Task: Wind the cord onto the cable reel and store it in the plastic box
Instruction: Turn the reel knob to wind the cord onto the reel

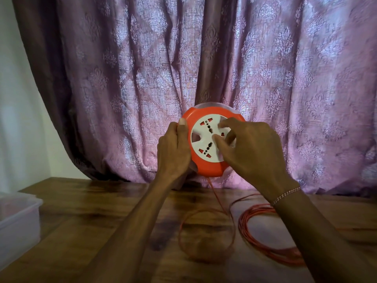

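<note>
Hands hold the round orange cable reel with its white socket face (206, 139) above the wooden table (102, 217): left hand (173, 150) clasps its left rim, right hand (251, 148) fingers press the face. Orange cord (265, 248) lies coiled below; the translucent plastic box (18, 221) sits far left.

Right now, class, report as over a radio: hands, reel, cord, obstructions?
Left hand grips round orange cable reel; right hand on its white socket face. Thin orange cord mostly loose on wooden table. Nothing obstructing.

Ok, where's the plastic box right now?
In the head view the plastic box sits at the far left edge of the wooden table, away from both hands, partly cut off by the frame.
</note>
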The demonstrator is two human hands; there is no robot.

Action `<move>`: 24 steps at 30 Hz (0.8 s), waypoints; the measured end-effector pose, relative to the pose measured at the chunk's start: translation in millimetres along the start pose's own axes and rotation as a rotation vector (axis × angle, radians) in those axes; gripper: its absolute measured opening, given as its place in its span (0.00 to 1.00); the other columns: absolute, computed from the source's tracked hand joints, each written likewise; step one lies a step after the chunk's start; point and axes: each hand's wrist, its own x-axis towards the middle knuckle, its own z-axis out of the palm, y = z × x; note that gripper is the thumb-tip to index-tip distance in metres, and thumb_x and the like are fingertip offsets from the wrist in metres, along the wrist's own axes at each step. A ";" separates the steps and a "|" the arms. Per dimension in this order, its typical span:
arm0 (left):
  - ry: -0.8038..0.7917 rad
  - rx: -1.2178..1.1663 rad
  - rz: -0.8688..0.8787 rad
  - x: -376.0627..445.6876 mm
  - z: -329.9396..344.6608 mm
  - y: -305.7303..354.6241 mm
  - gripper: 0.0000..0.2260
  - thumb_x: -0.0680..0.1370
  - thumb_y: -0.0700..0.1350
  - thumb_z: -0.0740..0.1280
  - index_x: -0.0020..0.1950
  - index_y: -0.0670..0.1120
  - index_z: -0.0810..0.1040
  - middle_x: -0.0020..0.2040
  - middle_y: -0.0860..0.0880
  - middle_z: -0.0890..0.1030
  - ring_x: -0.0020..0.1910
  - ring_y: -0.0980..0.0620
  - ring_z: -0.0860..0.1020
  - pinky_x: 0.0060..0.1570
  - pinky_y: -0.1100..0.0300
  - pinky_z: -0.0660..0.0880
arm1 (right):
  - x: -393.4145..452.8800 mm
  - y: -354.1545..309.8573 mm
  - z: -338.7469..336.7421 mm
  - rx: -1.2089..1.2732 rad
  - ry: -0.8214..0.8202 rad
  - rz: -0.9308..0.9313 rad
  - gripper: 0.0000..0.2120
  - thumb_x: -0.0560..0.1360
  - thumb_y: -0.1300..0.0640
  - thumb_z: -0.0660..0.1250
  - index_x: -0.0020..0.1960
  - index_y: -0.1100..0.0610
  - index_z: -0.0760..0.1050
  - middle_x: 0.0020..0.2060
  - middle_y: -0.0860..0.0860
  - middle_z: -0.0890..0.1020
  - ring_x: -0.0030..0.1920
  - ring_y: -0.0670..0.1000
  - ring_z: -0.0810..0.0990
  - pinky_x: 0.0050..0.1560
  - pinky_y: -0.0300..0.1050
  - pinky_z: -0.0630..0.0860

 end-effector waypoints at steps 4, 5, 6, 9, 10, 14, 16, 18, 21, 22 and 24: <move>-0.001 -0.035 -0.009 2.0 -3.8 2.0 0.27 0.81 0.65 0.49 0.43 0.45 0.73 0.36 0.49 0.79 0.39 0.45 0.79 0.45 0.39 0.77 | 2.8 6.8 -9.4 0.049 -0.256 -0.170 0.17 0.75 0.57 0.68 0.62 0.43 0.78 0.62 0.52 0.75 0.62 0.56 0.69 0.55 0.57 0.75; -0.001 -0.035 -0.009 1.8 -4.3 2.5 0.27 0.81 0.65 0.49 0.44 0.44 0.73 0.37 0.49 0.79 0.39 0.45 0.79 0.45 0.39 0.77 | 2.1 5.8 -9.8 0.045 -0.297 -0.178 0.20 0.75 0.58 0.68 0.63 0.41 0.77 0.66 0.53 0.73 0.65 0.56 0.67 0.58 0.57 0.75; -0.001 -0.034 -0.007 1.5 -4.6 2.9 0.27 0.81 0.65 0.49 0.44 0.44 0.74 0.37 0.49 0.79 0.39 0.45 0.79 0.45 0.39 0.77 | 1.5 4.0 -9.7 0.032 -0.312 -0.174 0.21 0.76 0.58 0.67 0.65 0.40 0.76 0.68 0.53 0.71 0.67 0.56 0.66 0.59 0.56 0.75; -0.004 -0.036 -0.008 1.3 -4.8 1.8 0.27 0.82 0.64 0.49 0.45 0.43 0.74 0.37 0.48 0.80 0.39 0.44 0.80 0.44 0.40 0.77 | -0.5 -2.1 -8.2 -0.063 -0.300 -0.178 0.25 0.77 0.58 0.64 0.69 0.36 0.71 0.69 0.53 0.69 0.69 0.55 0.64 0.56 0.54 0.76; -0.004 -0.031 -0.002 1.3 -4.9 1.4 0.27 0.81 0.65 0.49 0.45 0.43 0.74 0.37 0.48 0.80 0.40 0.45 0.80 0.44 0.40 0.77 | -1.1 -2.6 -7.1 -0.087 -0.300 -0.186 0.26 0.77 0.57 0.63 0.71 0.35 0.69 0.69 0.53 0.69 0.69 0.55 0.64 0.55 0.53 0.77; -0.009 0.002 0.033 0.5 -3.2 2.1 0.26 0.81 0.65 0.48 0.43 0.46 0.72 0.36 0.49 0.79 0.39 0.44 0.79 0.43 0.40 0.76 | -2.3 1.0 -1.3 -0.127 -0.259 -0.198 0.25 0.76 0.51 0.62 0.70 0.32 0.68 0.63 0.51 0.69 0.67 0.53 0.67 0.50 0.49 0.75; -0.006 0.012 0.038 0.0 -1.7 2.0 0.26 0.81 0.66 0.48 0.42 0.47 0.71 0.36 0.48 0.79 0.39 0.43 0.79 0.43 0.40 0.76 | -3.9 2.3 1.2 -0.135 -0.196 -0.186 0.26 0.73 0.51 0.65 0.67 0.31 0.70 0.60 0.50 0.72 0.63 0.52 0.72 0.45 0.47 0.75; 0.005 0.032 0.043 -0.9 -0.4 2.4 0.25 0.81 0.66 0.48 0.41 0.48 0.70 0.35 0.48 0.78 0.38 0.42 0.78 0.42 0.40 0.76 | -6.5 -0.8 3.6 -0.110 -0.110 -0.125 0.27 0.67 0.48 0.68 0.65 0.31 0.73 0.54 0.49 0.76 0.56 0.54 0.78 0.43 0.48 0.77; 0.023 0.029 0.040 -1.1 0.2 4.1 0.24 0.80 0.66 0.48 0.40 0.49 0.69 0.34 0.51 0.77 0.37 0.43 0.76 0.43 0.40 0.75 | -6.7 -5.3 10.9 -0.046 0.078 0.061 0.25 0.68 0.35 0.65 0.64 0.38 0.76 0.44 0.52 0.85 0.45 0.60 0.83 0.42 0.51 0.80; 0.019 0.019 0.036 -0.9 0.0 4.5 0.24 0.80 0.66 0.48 0.40 0.49 0.70 0.34 0.50 0.77 0.38 0.44 0.77 0.43 0.40 0.75 | -6.0 -4.8 12.6 -0.018 0.125 0.118 0.24 0.70 0.34 0.64 0.62 0.42 0.79 0.42 0.54 0.86 0.43 0.61 0.84 0.43 0.52 0.81; 0.008 0.011 0.026 -0.6 0.1 5.3 0.25 0.80 0.67 0.48 0.41 0.49 0.71 0.36 0.50 0.79 0.40 0.43 0.79 0.43 0.40 0.77 | -4.3 -2.8 13.0 0.028 0.128 0.159 0.22 0.75 0.36 0.62 0.60 0.47 0.81 0.40 0.55 0.87 0.43 0.61 0.84 0.44 0.52 0.80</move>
